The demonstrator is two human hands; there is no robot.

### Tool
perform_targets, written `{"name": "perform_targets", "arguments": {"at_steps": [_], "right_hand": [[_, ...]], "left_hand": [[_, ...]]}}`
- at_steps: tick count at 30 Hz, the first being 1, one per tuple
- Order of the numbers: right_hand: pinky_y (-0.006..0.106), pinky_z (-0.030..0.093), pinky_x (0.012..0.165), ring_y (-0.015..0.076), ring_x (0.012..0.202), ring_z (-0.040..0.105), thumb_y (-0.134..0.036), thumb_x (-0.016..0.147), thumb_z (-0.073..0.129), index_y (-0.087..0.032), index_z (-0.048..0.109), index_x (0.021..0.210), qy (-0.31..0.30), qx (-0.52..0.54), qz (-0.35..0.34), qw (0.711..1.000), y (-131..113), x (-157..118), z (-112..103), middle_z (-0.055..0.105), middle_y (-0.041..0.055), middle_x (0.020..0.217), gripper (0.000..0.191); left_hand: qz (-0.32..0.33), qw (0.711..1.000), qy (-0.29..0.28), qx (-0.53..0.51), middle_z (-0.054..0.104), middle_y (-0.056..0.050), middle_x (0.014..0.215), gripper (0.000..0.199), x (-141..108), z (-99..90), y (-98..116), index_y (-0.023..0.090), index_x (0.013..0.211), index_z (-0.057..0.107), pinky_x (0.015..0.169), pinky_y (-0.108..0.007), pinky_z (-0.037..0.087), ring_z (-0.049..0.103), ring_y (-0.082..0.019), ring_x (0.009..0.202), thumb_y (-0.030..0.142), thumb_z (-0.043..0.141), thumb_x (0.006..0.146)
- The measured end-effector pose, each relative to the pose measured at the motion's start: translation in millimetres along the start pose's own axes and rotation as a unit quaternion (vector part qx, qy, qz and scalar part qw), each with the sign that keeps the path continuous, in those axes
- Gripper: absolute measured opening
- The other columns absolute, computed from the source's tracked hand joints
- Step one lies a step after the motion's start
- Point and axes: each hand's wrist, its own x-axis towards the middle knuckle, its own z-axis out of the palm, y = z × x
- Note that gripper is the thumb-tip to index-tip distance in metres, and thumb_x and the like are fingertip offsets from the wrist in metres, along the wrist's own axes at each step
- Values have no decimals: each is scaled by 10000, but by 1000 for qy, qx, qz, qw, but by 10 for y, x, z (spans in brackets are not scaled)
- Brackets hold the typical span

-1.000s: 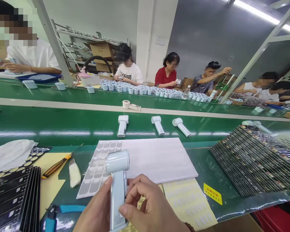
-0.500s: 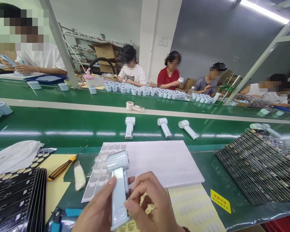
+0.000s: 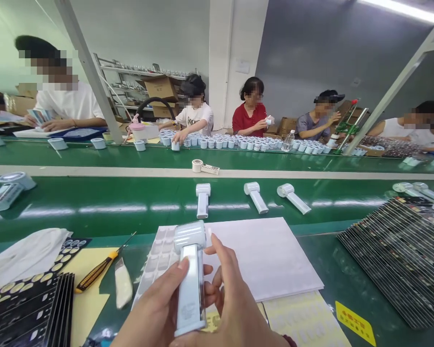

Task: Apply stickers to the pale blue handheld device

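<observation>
Green conveyor belt crosses a workshop beneath grey walls.

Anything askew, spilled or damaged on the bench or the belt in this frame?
Nothing stands out. Both hands, left hand and right hand, hold a white handheld device upright over the sticker sheet. Three similar devices lie on the green belt, angled differently but intact. No spills visible.

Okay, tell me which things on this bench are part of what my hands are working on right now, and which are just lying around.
In hand:
- handheld fan, gripped by left hand and right hand
- sticker sheet just behind it

Lying about:
- screwdriver
- white cloth
- three fans on the belt
- black card stack
</observation>
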Motion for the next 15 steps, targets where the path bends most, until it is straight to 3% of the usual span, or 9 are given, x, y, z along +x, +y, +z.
{"name": "perform_targets", "arguments": {"at_steps": [4, 6, 9, 11, 15], "right_hand": [[312, 522, 648, 139, 718, 553, -424, 815, 650, -354, 308, 1483, 83, 8, 41, 996, -61, 48, -191, 459, 45, 1410, 753], [310, 490, 640, 150, 738, 566, -413, 850, 600, -326, 442, 1386, 90, -80, 42, 992, 32, 70, -327, 502, 40, 1367, 565], [331, 483, 659, 161, 724, 588, -391, 864, 552, -272, 624, 1037, 66, -237, 33, 969, 351, 81, -530, 570, 38, 1267, 223], [351, 510, 720, 167, 722, 612, -407, 895, 496, -260, 609, 837, 63, -313, 44, 947, 620, 68, -647, 619, 23, 1153, 194], [313, 549, 657, 189, 823, 676, -460, 937, 466, -301, 637, 823, 80, -409, 51, 908, 1030, -1, -807, 636, -7, 1124, 260]], "left_hand": [[27, 995, 2, 101, 772, -122, 973, 343, 367, -149, 226, 148, 1115, 681, 680, -320, 606, 735, -245, 807, 399, 686, 882], [46, 991, 22, 125, 760, -128, 916, 253, 690, -265, 457, 123, 1058, 675, 695, -349, 609, 727, -231, 757, 327, 662, 908], [85, 983, 60, 152, 708, -46, 841, 145, 1269, -500, 875, 127, 994, 656, 689, -357, 606, 695, -182, 719, 259, 635, 937], [108, 974, 102, 169, 692, -34, 930, 151, 1624, -673, 1115, 141, 1030, 653, 684, -339, 599, 676, -160, 762, 259, 643, 937], [154, 949, 166, 221, 684, -74, 1091, 269, 2055, -954, 1341, 158, 1145, 645, 714, -363, 596, 678, -191, 861, 305, 667, 921]]}}
